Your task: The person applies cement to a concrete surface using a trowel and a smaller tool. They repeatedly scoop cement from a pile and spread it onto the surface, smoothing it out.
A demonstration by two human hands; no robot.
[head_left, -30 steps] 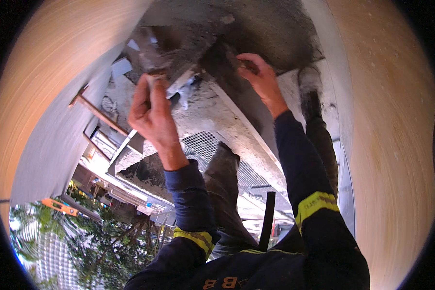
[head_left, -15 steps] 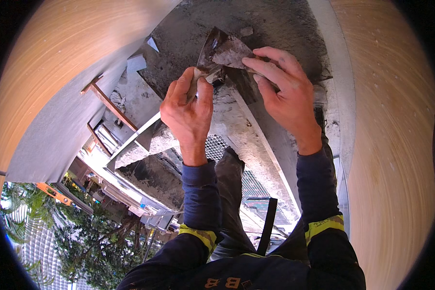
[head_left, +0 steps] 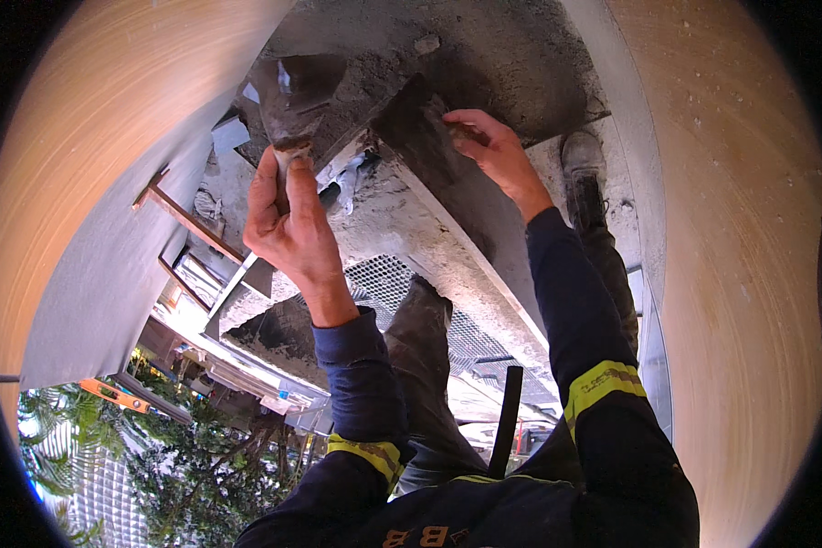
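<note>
Left hand (head_left: pixel 290 228) grasps a broad-bladed scraper (head_left: pixel 300 96) at eleven o'clock in the view, its blade pointing toward twelve. At one o'clock, the right hand (head_left: pixel 500 163) curls round a brownish object (head_left: pixel 471 134), too hidden to identify. An orange spirit level (head_left: pixel 121 397) shows at eight o'clock, a pale flat piece (head_left: pixel 230 135) at ten.

Left fingers (head_left: pixel 262 194) gripping scraper (head_left: pixel 294 110), right fingers (head_left: pixel 477 119) around brownish handle (head_left: pixel 470 134)
</note>
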